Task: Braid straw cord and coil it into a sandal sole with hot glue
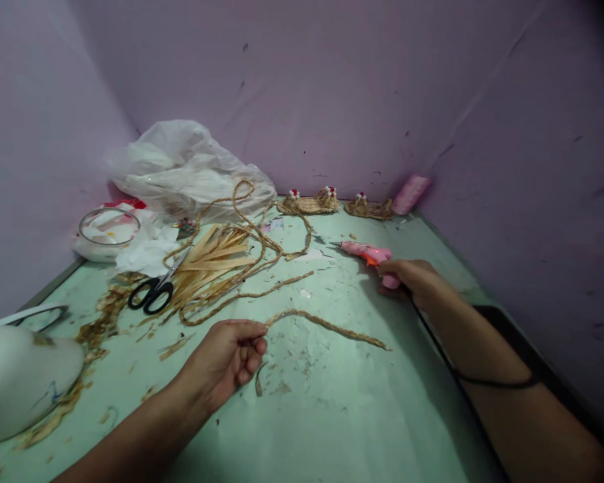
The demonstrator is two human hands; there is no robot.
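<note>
Pinched between the thumb and forefinger of my left hand is one end of a short braided cord, whose other end trails to the right on the green tabletop. My right hand grips the handle of a pink glue gun with an orange trigger. Its nozzle points left, over the table. A longer braided cord lies in loops beyond my left hand, across a bundle of flat straw strips. Black-handled scissors rest at the left of the straw.
At the back wall sit two woven straw pieces with red and white beads, and a pink cylinder leans in the corner. A white plastic bag, a glass bowl and a white rounded object stand on the left, among straw scraps.
</note>
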